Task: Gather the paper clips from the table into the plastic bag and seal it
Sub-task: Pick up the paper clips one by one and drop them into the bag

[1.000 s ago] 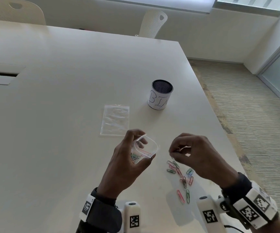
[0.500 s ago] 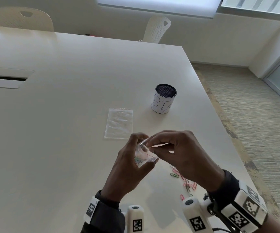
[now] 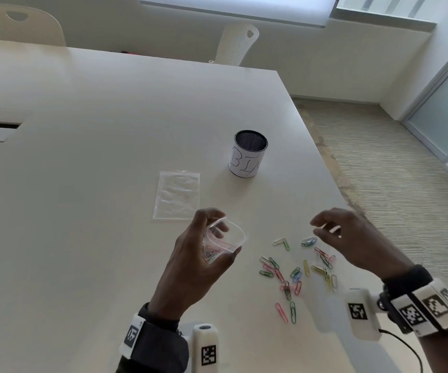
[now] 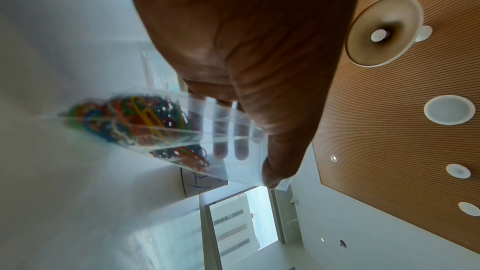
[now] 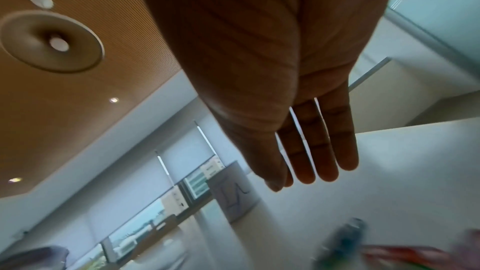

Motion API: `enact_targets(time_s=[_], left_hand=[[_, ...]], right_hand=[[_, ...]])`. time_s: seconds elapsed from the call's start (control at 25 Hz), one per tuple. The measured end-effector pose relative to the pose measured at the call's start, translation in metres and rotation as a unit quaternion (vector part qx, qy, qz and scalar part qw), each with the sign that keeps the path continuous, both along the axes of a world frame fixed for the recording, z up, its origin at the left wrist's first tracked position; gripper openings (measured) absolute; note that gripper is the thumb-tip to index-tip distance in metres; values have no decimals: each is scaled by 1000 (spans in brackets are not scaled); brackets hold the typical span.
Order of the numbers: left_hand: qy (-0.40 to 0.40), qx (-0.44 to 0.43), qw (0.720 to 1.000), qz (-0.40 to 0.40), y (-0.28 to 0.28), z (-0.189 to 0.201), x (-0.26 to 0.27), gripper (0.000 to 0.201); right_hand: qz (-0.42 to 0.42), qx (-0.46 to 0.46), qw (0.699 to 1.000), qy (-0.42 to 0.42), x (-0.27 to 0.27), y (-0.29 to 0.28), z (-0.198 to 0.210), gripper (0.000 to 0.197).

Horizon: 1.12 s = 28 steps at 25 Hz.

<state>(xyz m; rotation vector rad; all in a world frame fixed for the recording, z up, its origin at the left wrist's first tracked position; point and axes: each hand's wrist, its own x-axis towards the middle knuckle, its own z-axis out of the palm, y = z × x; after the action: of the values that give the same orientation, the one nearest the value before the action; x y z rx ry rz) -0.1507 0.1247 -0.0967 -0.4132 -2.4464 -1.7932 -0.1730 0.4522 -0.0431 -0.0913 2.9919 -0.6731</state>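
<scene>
My left hand [image 3: 217, 235] grips a small clear plastic bag [image 3: 226, 239] above the table, its mouth held wide open. Several coloured paper clips [image 4: 140, 122] lie bunched in the bag's bottom, and my thumb [image 4: 275, 171] and fingers press its walls. More coloured paper clips [image 3: 295, 273] lie scattered on the white table [image 3: 82, 211] to the right of the bag. My right hand [image 3: 317, 228] hovers just above their far edge with its fingers [image 5: 327, 151] extended and nothing in them.
A second clear bag [image 3: 177, 195] lies flat beyond my left hand. A mesh cup labelled BIN [image 3: 248, 157] stands farther back. The table's right edge [image 3: 352, 211] runs close to my right hand. Two chairs stand at the far side.
My right hand, which was at the bag's mouth half a second ago, has moved back right over the loose clips and its pinch has opened. The left hand still holds the bag.
</scene>
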Motion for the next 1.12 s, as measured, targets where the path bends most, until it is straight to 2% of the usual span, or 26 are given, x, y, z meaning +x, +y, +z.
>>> enact_targets(time_s=[0.08,0.16,0.28,0.4,0.48,0.56,0.6,0.68,0.8,0.92,1.0,1.12], left_hand=[[0,1,1000,1,0,0,0,53],[-3,4,1000,1,0,0,-1,52],[-5,5,1000,1,1,0,-1,53],[-8,9,1000,3,1,2,-1,52],[-6,7,1000,3,1,3,-1,52],[-5,2,1000,3,1,4,0,53],[-4,0,1000,2,1,4,0,53],[1,-4,1000,2,1,4,0,52],[4,-9,1000,3,1,4,0,52],[6,-14,1000,5,1,5,1,51],[6,-8,1000,6,1,5,1,50],[8,-8,1000,9,0,5,2,49]], right_hand=[[-9,51,997,-50,8,15,-17,27],[-17,77,995,-64,14,17,-29,33],[-1,39,997,-62,18,6,-39,32],[34,-1,993,-113,25,1,-28,31],[15,27,991,-131,32,9,-18,51],[-20,106,982,-157,40,18,-13,72],[-30,135,974,-177,44,20,-14,76],[-42,120,974,-187,48,19,-20,69],[-50,27,991,-123,44,6,-35,43],[-35,-14,996,-84,36,-13,-39,25],[-17,-61,995,-82,33,-19,-34,27],[-8,-37,993,-111,33,-20,-22,59]])
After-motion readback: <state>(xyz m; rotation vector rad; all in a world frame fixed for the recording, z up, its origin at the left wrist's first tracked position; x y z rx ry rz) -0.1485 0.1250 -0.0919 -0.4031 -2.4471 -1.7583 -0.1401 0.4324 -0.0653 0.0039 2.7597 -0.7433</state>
